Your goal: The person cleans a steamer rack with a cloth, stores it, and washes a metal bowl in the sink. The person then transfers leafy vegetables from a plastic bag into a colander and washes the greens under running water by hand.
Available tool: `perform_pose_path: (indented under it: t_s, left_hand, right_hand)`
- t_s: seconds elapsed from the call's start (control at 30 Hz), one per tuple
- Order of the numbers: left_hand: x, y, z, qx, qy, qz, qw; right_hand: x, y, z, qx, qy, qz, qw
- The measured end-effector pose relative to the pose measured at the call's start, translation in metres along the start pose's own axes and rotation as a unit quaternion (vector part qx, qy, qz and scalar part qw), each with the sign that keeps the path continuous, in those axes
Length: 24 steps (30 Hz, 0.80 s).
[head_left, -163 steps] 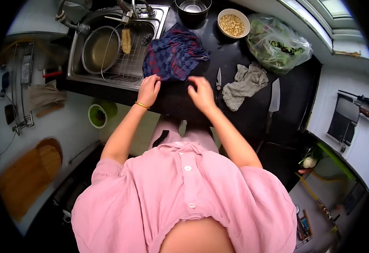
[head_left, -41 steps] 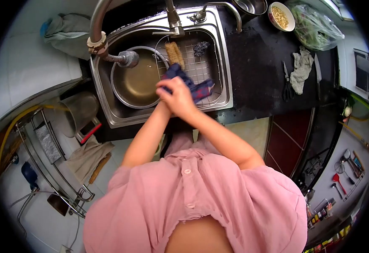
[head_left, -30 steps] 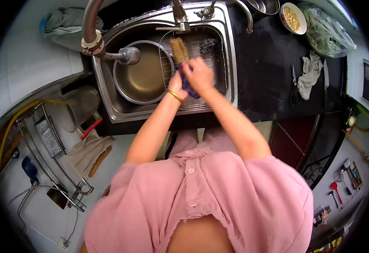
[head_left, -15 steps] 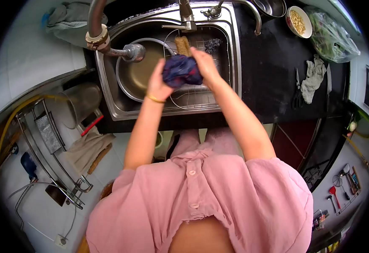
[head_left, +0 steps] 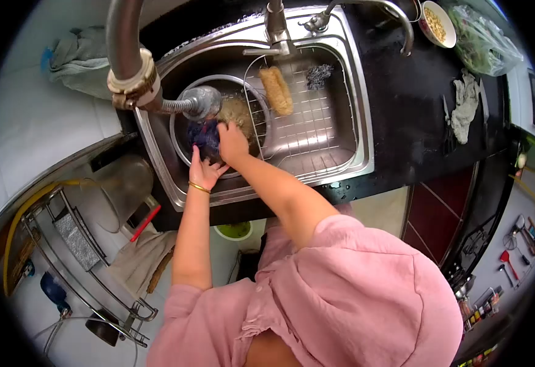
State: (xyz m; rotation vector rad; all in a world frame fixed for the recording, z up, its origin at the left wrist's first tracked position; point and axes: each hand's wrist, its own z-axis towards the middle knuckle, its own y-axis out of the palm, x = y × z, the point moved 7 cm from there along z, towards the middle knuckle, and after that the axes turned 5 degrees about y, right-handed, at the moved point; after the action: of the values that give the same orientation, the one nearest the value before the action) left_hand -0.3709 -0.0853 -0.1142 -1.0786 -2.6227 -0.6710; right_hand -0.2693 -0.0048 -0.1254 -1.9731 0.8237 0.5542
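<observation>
A crumpled dark blue cloth with reddish patches (head_left: 204, 133) is down in a round basin (head_left: 266, 131) of water, in the left part of the sink. My right hand (head_left: 233, 145) is closed on the cloth's right side, fingers bent into it. Just below, my left hand (head_left: 205, 174) is turned palm up with its fingers spread, the thumb touching the cloth's lower edge. A gold bangle circles the left wrist. The flexible spout (head_left: 202, 102) hangs over the basin, and the water beside the cloth looks stirred and brownish.
Right of the basin, a wire rack (head_left: 310, 131) holds a tan sponge-like pad (head_left: 276, 91) and a steel scourer (head_left: 319, 76). A faucet (head_left: 278, 30) rises behind. On the right counter lie a grey-white rag (head_left: 465, 107), a knife (head_left: 484, 103), a bowl (head_left: 437, 24) and bagged greens (head_left: 484, 43).
Both hands have moved left and down with the cloth, from above the rack into the basin. The left fingers have spread. The whole view has shifted and tilted.
</observation>
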Motion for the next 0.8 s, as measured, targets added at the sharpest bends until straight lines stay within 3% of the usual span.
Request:
perform_pose_path:
  t_s: [0.03, 0.07, 0.1, 0.13, 0.17, 0.23, 0.27, 0.33, 0.37, 0.43, 0.53, 0.57, 0.6, 0.63, 0.67, 0.7, 0.77, 0.8]
  left_hand:
    - [-0.001, -0.007, 0.004, 0.001, -0.004, 0.002, 1.000]
    - [-0.003, -0.007, 0.010, -0.050, -0.001, 0.011, 0.999]
    - [-0.003, -0.004, 0.014, -0.101, 0.004, 0.017, 0.995]
    - [-0.004, -0.007, 0.011, -0.048, -0.017, 0.017, 0.999]
    - [-0.003, -0.005, 0.009, -0.048, -0.018, 0.017, 0.999]
    - [0.002, -0.002, 0.010, -0.025, -0.029, -0.034, 0.999]
    - [0.004, -0.004, 0.021, -0.120, -0.034, -0.054, 0.991]
    - [0.005, -0.015, 0.046, -0.142, -0.049, -0.129, 0.980]
    - [0.005, 0.007, 0.034, -0.217, -0.095, -0.182, 0.954]
    - [0.001, 0.018, 0.020, -0.280, -0.132, -0.235, 0.921]
    - [-0.004, 0.007, 0.031, -0.152, -0.051, -0.156, 0.975]
    - [-0.007, 0.002, 0.034, -0.108, -0.026, -0.131, 0.985]
    - [-0.008, -0.006, 0.033, -0.063, 0.000, -0.107, 0.992]
    - [-0.007, -0.011, 0.034, -0.022, 0.023, -0.083, 0.996]
    - [-0.004, 0.001, 0.025, -0.055, 0.016, -0.098, 0.994]
    - [0.010, 0.019, 0.012, -0.126, 0.052, -0.053, 0.989]
    - [0.015, 0.012, 0.023, -0.104, 0.075, -0.034, 0.991]
    - [0.016, -0.003, 0.025, -0.037, 0.057, -0.044, 0.997]
  right_hand:
    - [0.002, 0.020, -0.005, -0.098, -0.046, -0.068, 0.992]
    - [0.013, 0.042, 0.002, -0.099, -0.044, -0.068, 0.992]
    - [0.035, 0.066, 0.018, -0.030, -0.022, -0.084, 0.996]
    - [0.048, 0.075, 0.024, 0.038, -0.001, -0.100, 0.994]
    - [0.038, 0.057, 0.018, 0.037, 0.000, -0.101, 0.994]
    - [0.004, -0.006, 0.000, -0.041, 0.085, 0.152, 0.984]
    - [-0.007, 0.005, -0.008, -0.002, 0.013, 0.233, 0.972]
    - [-0.057, -0.018, -0.060, -0.088, -0.106, 0.240, 0.961]
    - [-0.073, -0.018, -0.083, -0.051, -0.177, 0.261, 0.948]
    - [-0.094, -0.028, -0.112, -0.057, -0.231, 0.158, 0.958]
    - [-0.084, -0.020, -0.085, 0.075, -0.286, 0.040, 0.955]
    - [-0.076, -0.014, -0.068, 0.094, -0.285, 0.022, 0.954]
    - [-0.064, -0.019, -0.032, 0.066, -0.214, -0.016, 0.974]
    - [-0.050, -0.017, -0.009, 0.103, -0.186, -0.009, 0.977]
    - [-0.047, -0.018, -0.009, 0.157, -0.212, -0.009, 0.965]
    - [-0.029, -0.019, 0.021, 0.102, -0.141, -0.080, 0.982]
    - [-0.027, -0.020, 0.020, 0.146, -0.127, -0.085, 0.977]
    - [-0.015, -0.019, 0.021, 0.192, -0.027, -0.084, 0.977]
